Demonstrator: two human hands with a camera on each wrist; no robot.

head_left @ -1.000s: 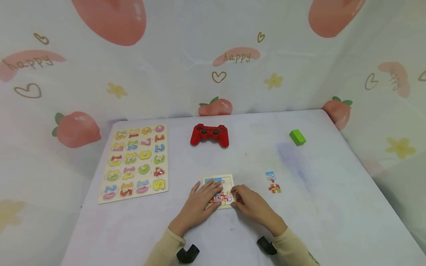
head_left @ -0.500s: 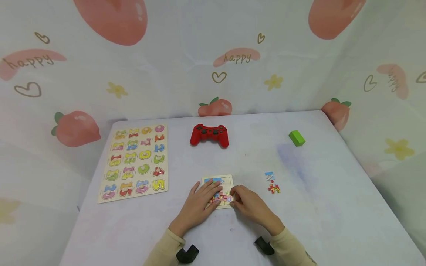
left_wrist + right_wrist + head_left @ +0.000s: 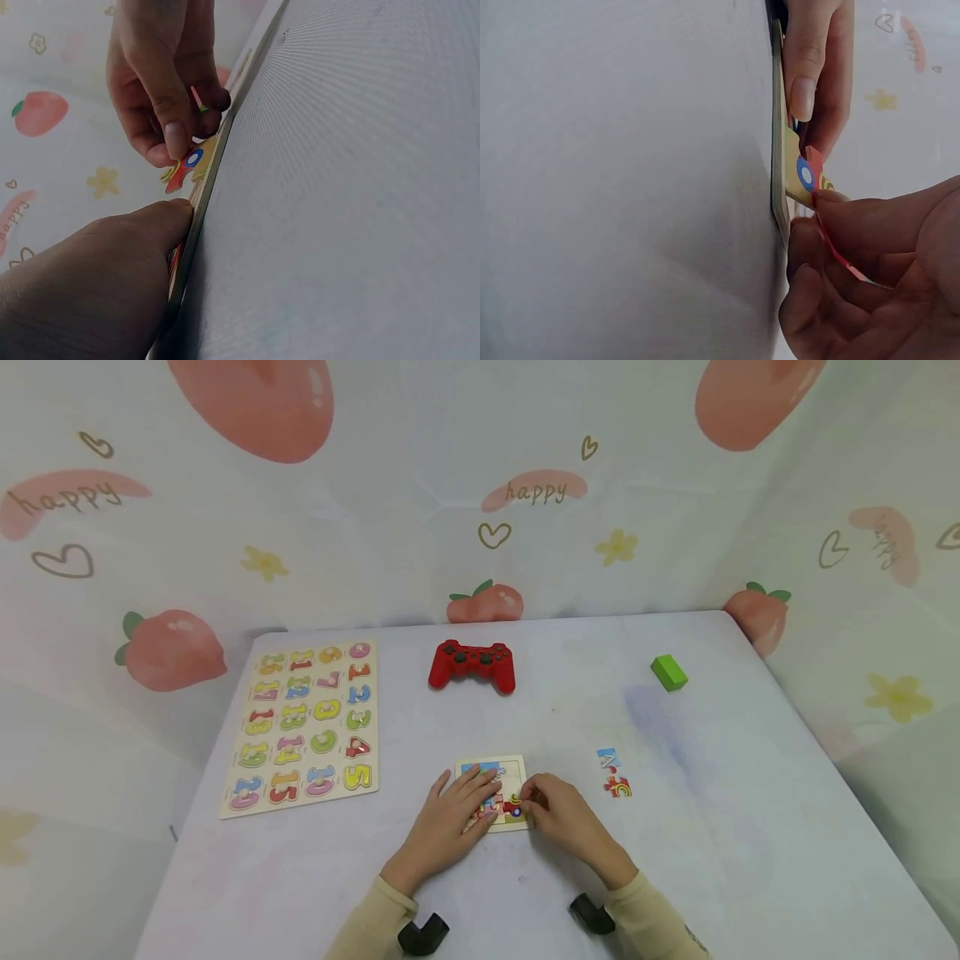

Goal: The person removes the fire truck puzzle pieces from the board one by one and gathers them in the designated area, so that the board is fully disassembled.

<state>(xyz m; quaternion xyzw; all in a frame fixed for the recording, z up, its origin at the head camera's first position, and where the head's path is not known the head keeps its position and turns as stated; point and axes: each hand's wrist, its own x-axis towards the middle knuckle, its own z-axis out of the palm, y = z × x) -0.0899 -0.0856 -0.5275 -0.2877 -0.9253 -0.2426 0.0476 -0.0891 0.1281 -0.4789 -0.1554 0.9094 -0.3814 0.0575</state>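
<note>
A small wooden jigsaw puzzle board [image 3: 512, 763] lies in front of me, partly filled with colourful pieces. My left hand [image 3: 450, 818] rests on its left side with the fingers straight, covering much of the picture. At the board's right edge, my right hand [image 3: 566, 822] pinches a puzzle piece [image 3: 513, 807] between thumb and fingers. That puzzle piece [image 3: 805, 171] is red and tan with a blue wheel, and it stands tilted up from the board in both wrist views. Two loose puzzle pieces [image 3: 618, 786] lie to the right of my right hand.
A number puzzle board [image 3: 303, 727] lies at the left. Towards the back sit a red game controller [image 3: 472, 666] and, farther right, a green block [image 3: 669, 672]. A printed cloth backdrop [image 3: 420, 560] stands behind the white table [image 3: 750, 843].
My right hand has moved slightly. At the board's lower right, a red piece with a blue wheel now shows where pinkish pieces showed before. My left hand stays in place.
</note>
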